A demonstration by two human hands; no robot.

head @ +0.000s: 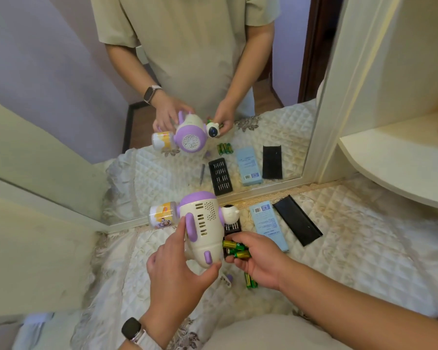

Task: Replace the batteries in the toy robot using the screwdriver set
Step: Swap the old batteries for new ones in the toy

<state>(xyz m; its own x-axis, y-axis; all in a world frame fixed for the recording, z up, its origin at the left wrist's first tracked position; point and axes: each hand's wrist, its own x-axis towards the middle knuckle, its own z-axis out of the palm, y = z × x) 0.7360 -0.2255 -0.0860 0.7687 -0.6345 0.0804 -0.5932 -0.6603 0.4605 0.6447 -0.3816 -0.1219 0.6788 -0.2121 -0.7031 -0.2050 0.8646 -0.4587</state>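
Note:
The white and purple toy robot (202, 223) is held above the quilted table cover (339, 248), lying on its side with a small bottle (162, 214) attached at its left. My left hand (177, 269) grips its body from below and behind. My right hand (256, 256) holds several green and gold batteries (235, 248) against the toy's right side. More green batteries (250, 281) lie on the cover below my right hand. A small purple and white battery cover (226, 279) lies beside them. The black screwdriver bit tray (232, 227) is mostly hidden behind the toy.
A light blue box (268, 224) and a black tray lid (297, 221) lie to the right. A mirror (238, 160) stands right behind, reflecting the person and the objects. A cream shelf (395, 160) juts out at the right.

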